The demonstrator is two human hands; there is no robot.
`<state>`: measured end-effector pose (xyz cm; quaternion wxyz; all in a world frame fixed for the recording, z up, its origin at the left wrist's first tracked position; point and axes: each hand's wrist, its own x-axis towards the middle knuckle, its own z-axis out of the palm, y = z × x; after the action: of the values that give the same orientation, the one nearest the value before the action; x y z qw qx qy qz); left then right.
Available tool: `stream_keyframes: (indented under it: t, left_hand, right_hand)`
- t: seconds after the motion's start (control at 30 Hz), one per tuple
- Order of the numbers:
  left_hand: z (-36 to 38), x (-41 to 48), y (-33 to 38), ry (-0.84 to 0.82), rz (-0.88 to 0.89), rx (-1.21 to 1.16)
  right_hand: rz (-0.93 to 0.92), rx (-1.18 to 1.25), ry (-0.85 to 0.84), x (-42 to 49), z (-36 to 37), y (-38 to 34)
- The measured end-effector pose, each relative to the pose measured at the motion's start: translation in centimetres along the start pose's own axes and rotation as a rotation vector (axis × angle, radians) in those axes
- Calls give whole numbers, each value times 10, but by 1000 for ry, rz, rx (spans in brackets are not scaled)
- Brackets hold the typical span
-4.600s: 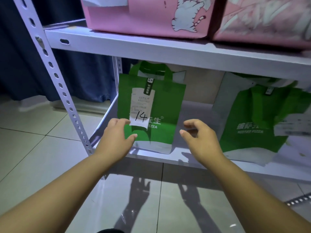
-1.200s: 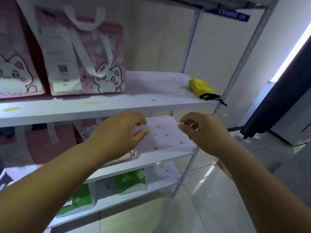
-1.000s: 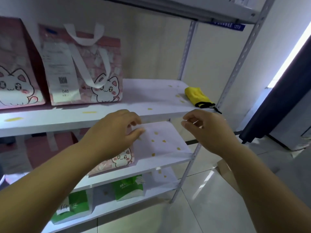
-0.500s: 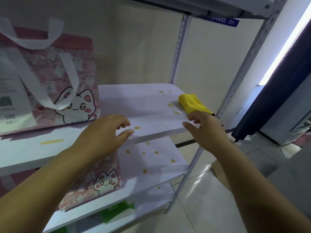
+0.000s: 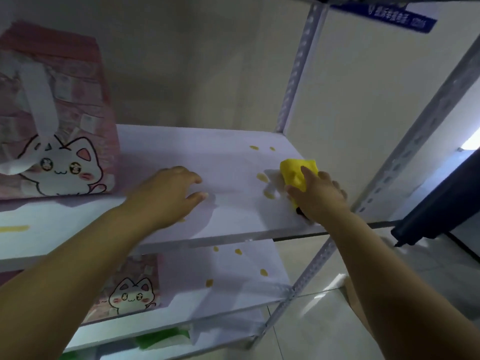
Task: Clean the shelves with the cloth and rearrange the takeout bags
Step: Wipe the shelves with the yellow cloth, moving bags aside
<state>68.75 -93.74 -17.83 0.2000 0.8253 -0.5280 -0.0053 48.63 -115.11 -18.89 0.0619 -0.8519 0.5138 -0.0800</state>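
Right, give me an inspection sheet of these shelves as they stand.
Surface: white metal shelf, dotted with yellow spots.
Job's things: crumpled yellow cloth at the shelf's right end; pink cat-print takeout bag upright at left; second pink bag on the shelf below.
Clutter: nothing seen.
Grips: right hand holds the cloth; left hand open over the shelf.
Cables: nothing seen.
Surroundings: perforated grey posts, tiled floor, dark curtain at right.

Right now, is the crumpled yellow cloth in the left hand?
No, the right hand grips the crumpled yellow cloth on the white shelf; the left hand holds nothing.
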Motion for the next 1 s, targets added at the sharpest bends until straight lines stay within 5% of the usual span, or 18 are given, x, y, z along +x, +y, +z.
stream_keyframes:
  t: [0.17, 0.47, 0.7, 1.0]
  left_hand:
    - [11, 5, 1, -42, -140, -34]
    - [10, 19, -20, -128, -136, 186]
    - [9, 24, -18, -105, -58, 295]
    - [9, 12, -22, -141, 24, 309]
  right_hand:
    - [9, -61, -36, 34, 15, 0]
    - [-410, 16, -55, 44, 21, -51]
    - [-652, 77, -27, -15, 23, -19]
    - [-189, -88, 16, 30, 32, -52]
